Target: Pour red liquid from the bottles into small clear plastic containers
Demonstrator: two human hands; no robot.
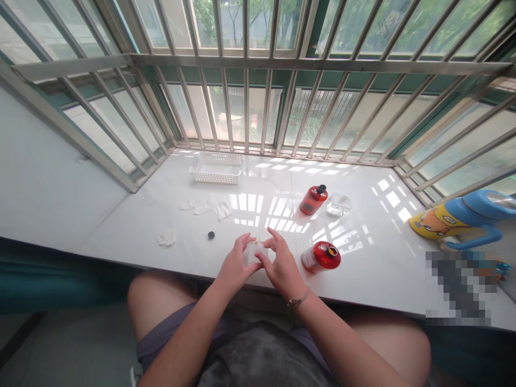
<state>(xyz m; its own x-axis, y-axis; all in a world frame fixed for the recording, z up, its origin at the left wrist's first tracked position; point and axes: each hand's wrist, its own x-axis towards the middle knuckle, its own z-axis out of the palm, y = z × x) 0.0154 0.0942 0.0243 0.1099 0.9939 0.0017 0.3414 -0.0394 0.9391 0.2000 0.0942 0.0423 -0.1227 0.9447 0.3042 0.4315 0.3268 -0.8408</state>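
Note:
My left hand (pixel 236 266) and my right hand (pixel 282 266) both close round a small white bottle (pixel 255 251) near the front edge of the white sill (pixel 363 269). Fingers of both hands wrap its sides, hiding most of it. A small black cap (pixel 211 235) lies on the sill to the left of my hands. Just right of my right hand stands an uncapped red bottle (pixel 321 256). Farther back stands a second red bottle (pixel 313 199) with a black cap on it.
A white plastic basket (pixel 216 169) sits at the back left. Crumpled white wipes (pixel 209 207) and a wad (pixel 166 237) lie left of centre. A clear square dish (pixel 338 204) stands beside the capped bottle. A blue and yellow jug (pixel 459 220) lies at the right. Metal bars (pixel 245 107) close the window.

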